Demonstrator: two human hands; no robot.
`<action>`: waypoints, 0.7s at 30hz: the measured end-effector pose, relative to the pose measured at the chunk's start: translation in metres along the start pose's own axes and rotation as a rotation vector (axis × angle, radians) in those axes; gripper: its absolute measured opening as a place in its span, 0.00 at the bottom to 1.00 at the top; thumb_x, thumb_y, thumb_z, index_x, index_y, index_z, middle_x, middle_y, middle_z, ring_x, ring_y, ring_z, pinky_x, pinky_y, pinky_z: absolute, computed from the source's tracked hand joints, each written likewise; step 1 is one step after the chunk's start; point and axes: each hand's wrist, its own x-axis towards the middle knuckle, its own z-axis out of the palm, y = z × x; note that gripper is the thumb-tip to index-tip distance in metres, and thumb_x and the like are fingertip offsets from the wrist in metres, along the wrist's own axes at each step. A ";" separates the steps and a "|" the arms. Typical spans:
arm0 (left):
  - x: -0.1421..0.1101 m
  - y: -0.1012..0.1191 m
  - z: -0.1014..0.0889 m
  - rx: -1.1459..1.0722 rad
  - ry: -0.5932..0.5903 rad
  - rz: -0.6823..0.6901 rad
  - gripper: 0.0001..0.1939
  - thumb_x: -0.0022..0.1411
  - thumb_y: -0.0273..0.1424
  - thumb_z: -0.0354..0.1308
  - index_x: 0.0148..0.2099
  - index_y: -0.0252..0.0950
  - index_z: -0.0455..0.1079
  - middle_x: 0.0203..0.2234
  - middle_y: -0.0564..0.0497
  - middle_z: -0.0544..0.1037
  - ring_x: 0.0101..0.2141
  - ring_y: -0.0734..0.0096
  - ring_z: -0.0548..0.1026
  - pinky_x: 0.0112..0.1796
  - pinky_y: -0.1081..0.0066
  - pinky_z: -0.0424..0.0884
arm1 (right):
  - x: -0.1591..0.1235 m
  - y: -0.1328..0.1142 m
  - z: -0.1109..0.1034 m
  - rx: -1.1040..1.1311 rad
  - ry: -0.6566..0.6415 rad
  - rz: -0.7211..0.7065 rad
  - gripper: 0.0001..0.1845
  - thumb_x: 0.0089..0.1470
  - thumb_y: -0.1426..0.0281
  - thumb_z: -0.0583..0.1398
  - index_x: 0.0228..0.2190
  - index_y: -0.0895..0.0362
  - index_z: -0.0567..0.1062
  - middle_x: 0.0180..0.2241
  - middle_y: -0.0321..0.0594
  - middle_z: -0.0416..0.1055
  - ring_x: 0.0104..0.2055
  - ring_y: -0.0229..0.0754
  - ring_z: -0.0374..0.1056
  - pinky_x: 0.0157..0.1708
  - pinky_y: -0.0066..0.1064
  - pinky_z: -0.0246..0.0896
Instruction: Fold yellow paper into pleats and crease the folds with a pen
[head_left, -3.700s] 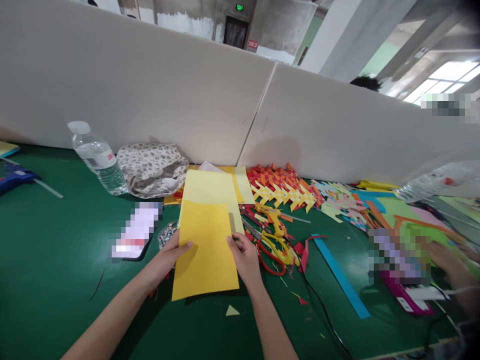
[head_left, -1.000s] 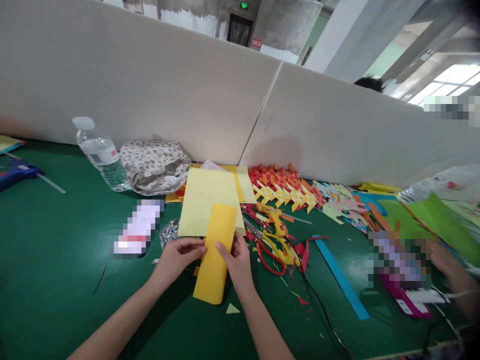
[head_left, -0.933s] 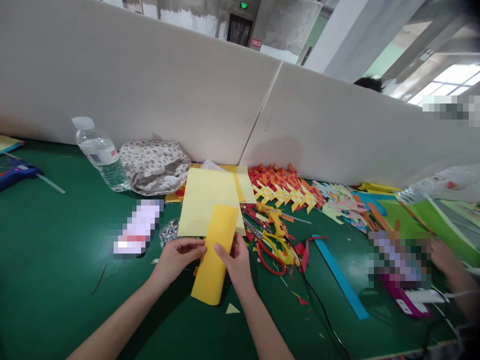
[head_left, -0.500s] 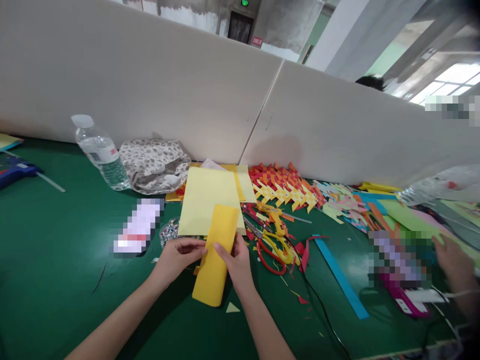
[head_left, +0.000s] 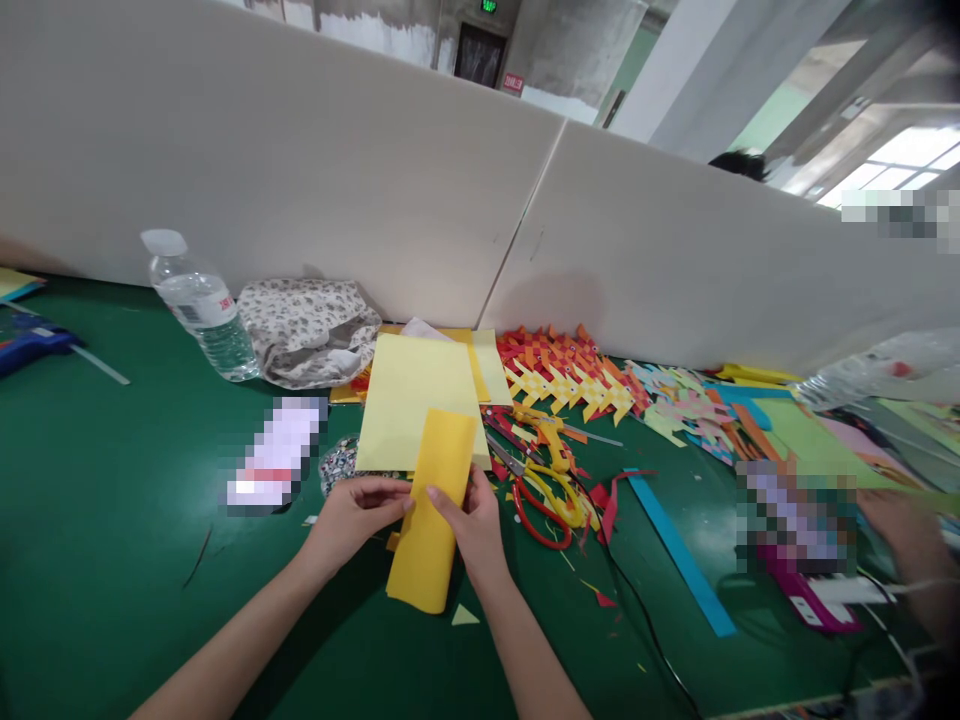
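Paper (head_left: 430, 545), yellow and folded, is being pinched at left by left hand (head_left: 360, 513), at right by right hand (head_left: 478, 525), far pale sheet (head_left: 416, 390) being partly covered.

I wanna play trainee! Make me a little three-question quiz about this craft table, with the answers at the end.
1. True or false: the left hand and the right hand hold the same yellow paper.

2. In the picture, where is the bottle?
A) On top of the patterned cloth
B) To the left of the patterned cloth
C) To the right of the patterned cloth

3. Fill in the colour: the long paper strip just right of the black cord is ____.

Key: 1. True. 2. B. 3. Blue.
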 end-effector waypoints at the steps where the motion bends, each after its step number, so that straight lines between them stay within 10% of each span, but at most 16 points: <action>1: 0.000 0.000 0.000 0.000 -0.001 -0.001 0.18 0.39 0.39 0.71 0.33 0.34 0.78 0.29 0.48 0.83 0.32 0.61 0.80 0.34 0.68 0.77 | 0.000 0.000 0.000 -0.001 -0.002 -0.001 0.23 0.42 0.67 0.68 0.40 0.55 0.68 0.39 0.42 0.76 0.39 0.48 0.74 0.37 0.37 0.71; 21: 0.003 -0.009 -0.003 0.048 -0.177 -0.065 0.13 0.40 0.34 0.70 0.30 0.34 0.78 0.22 0.50 0.81 0.25 0.69 0.77 0.29 0.72 0.74 | 0.011 -0.011 -0.006 0.089 0.125 0.001 0.26 0.36 0.67 0.71 0.39 0.56 0.70 0.35 0.39 0.77 0.33 0.45 0.74 0.33 0.37 0.71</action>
